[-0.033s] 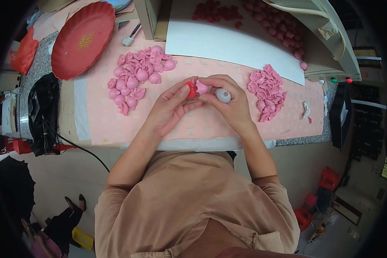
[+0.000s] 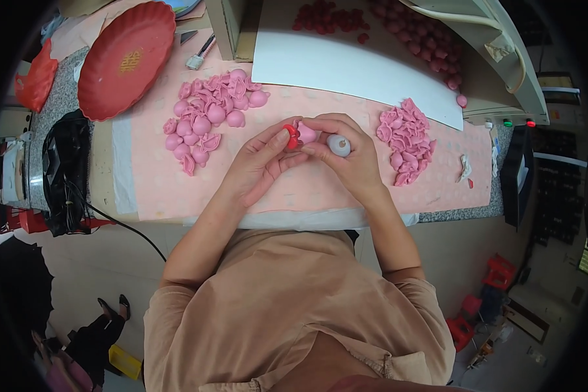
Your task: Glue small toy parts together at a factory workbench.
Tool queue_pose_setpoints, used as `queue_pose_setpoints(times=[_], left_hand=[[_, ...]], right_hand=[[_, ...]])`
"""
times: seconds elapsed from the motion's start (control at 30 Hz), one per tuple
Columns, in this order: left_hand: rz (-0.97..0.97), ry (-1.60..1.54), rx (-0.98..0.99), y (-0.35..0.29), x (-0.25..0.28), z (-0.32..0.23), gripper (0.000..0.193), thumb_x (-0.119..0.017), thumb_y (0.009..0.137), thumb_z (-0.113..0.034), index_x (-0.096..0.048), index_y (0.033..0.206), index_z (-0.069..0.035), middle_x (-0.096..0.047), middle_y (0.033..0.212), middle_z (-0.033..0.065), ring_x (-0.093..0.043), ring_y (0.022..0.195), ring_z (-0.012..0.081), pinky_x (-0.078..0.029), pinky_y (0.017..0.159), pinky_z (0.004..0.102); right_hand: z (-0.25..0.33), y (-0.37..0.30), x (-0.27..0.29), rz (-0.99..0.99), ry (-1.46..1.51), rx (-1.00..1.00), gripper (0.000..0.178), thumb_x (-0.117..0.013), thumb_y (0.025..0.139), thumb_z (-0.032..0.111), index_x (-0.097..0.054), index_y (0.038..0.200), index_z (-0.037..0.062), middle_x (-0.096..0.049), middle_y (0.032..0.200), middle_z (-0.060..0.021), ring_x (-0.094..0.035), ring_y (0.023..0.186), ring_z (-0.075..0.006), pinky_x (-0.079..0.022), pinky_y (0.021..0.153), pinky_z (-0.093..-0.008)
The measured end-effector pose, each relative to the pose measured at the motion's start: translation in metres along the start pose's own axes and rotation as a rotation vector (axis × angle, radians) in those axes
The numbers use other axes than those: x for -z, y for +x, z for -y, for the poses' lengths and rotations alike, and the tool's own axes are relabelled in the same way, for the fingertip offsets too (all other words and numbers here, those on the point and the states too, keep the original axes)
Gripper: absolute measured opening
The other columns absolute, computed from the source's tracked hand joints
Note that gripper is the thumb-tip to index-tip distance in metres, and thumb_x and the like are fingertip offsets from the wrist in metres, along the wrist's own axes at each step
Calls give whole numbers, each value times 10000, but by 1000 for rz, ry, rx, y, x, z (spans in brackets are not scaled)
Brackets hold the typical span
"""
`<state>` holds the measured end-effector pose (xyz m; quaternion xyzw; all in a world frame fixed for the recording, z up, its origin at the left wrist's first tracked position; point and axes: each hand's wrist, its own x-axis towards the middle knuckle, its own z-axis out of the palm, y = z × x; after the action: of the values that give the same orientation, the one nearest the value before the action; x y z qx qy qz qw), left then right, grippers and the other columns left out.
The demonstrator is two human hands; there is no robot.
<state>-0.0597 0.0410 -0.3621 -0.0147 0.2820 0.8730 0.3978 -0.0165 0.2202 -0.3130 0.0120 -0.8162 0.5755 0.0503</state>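
My left hand (image 2: pixel 257 164) is closed in a pinch on a small red moulded piece (image 2: pixel 293 136), thumb on its face. Against its right side sits a pink rounded piece (image 2: pixel 306 132), gripped by the fingertips of my right hand (image 2: pixel 358 171). The same right hand keeps a small whitish bottle with a narrow tip (image 2: pixel 338 145) tucked in its curled fingers. Where the red and pink pieces meet is partly hidden by fingers. A heap of pink pieces (image 2: pixel 201 124), some domed and some ruffled, lies left of my hands. Another pink heap (image 2: pixel 406 142) lies to the right.
A pale pink cloth (image 2: pixel 294 193) covers the table. At the far left stands a red scalloped tray (image 2: pixel 104 81), with a brush (image 2: pixel 200 57) near it. Behind, a shelf unit holds a white sheet (image 2: pixel 346 81), red pieces (image 2: pixel 330 18) and round pink pieces (image 2: pixel 431 49).
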Motion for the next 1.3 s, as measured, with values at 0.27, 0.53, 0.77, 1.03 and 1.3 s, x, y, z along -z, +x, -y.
queue_pose_setpoints(times=[0.27,0.53,0.77,1.03,1.3], left_hand=[[13,-2,8,0,0,0,400,-524,995,-166,-474,1360,-7,-597,1229,112,-614,1086,188,-510,988,348],[60,83,-101,0,0,10,353,-540,984,-121,-517,1320,-14,-571,1259,95,-562,1154,171,-477,1019,353],[4,496,-358,2,3,10,328,-625,917,-33,-579,1241,-23,-582,1209,75,-563,1127,151,-487,950,295],[91,52,-323,7,-8,2,276,-585,958,-112,-604,1229,-68,-591,1220,67,-580,1096,197,-468,942,362],[181,-49,-453,24,-21,-11,293,-597,954,-143,-604,1245,-108,-614,1164,43,-572,1018,154,-453,930,329]], right_hand=[[-10,1,-3,-7,-45,71,356,-764,776,46,-686,1122,68,-605,1077,-63,-612,933,-168,-519,780,-280],[-15,-5,-5,-44,231,-94,329,-742,792,30,-671,1113,44,-580,1122,-60,-605,956,-173,-488,867,-282],[-21,-6,-13,-52,72,14,337,-769,774,63,-660,1092,41,-607,1057,-76,-618,950,-185,-503,837,-296],[-7,6,-27,-142,309,75,325,-768,787,83,-660,1090,41,-593,1072,-53,-606,924,-172,-495,799,-276],[9,31,-37,-24,1240,-35,190,-685,883,71,-673,1072,85,-556,1150,-22,-548,830,-100,-425,674,-225]])
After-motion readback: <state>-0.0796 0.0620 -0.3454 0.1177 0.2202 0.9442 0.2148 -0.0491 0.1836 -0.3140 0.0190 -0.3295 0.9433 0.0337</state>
